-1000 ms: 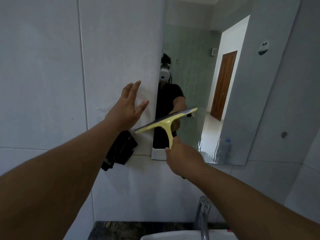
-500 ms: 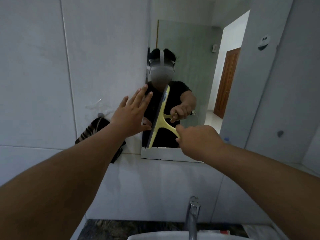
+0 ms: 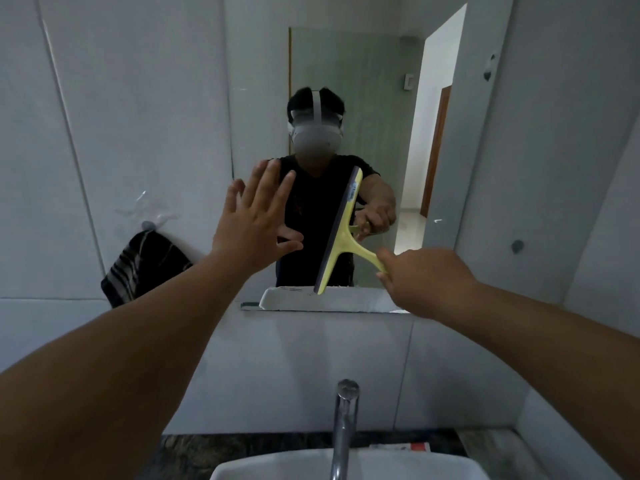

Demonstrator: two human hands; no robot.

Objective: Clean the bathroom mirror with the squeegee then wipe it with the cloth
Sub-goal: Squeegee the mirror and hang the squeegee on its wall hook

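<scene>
Head view, listed left to right.

Wall tiles (image 3: 121,116): pale grey, filling the left side, with a small hook (image 3: 149,224) fixed partway down.

Cloth (image 3: 143,266): dark with lighter stripes, hanging from that hook, left of the mirror and clear of both hands.

Left hand (image 3: 254,221): open, fingers spread and pointing up, palm turned toward the glass near the mirror's lower left corner; holding nothing. Contact with the glass not certain from this angle.

Mirror (image 3: 374,109): set on the far wall, bottom edge just above the tiled strip over the basin; reflecting a person in a dark top with a head-worn camera, plus a doorway on the right.

Squeegee (image 3: 341,233): yellow, T-shaped, with a dark blade. Blade nearly upright, leaning slightly right at the top, laid against the lower middle of the mirror; lower tip near the bottom edge of the glass. Handle running down and right into the right hand.

Right hand (image 3: 424,278): closed around the end of the squeegee handle, back of the hand facing the camera, low and right of the blade.

Tap (image 3: 343,427): chrome, near centre, rising over a white basin (image 3: 277,465).

Bench (image 3: 242,445): dark mottled stone surrounding the basin, with a flat red-and-white item (image 3: 405,446) right of the tap, too small to identify.
</scene>
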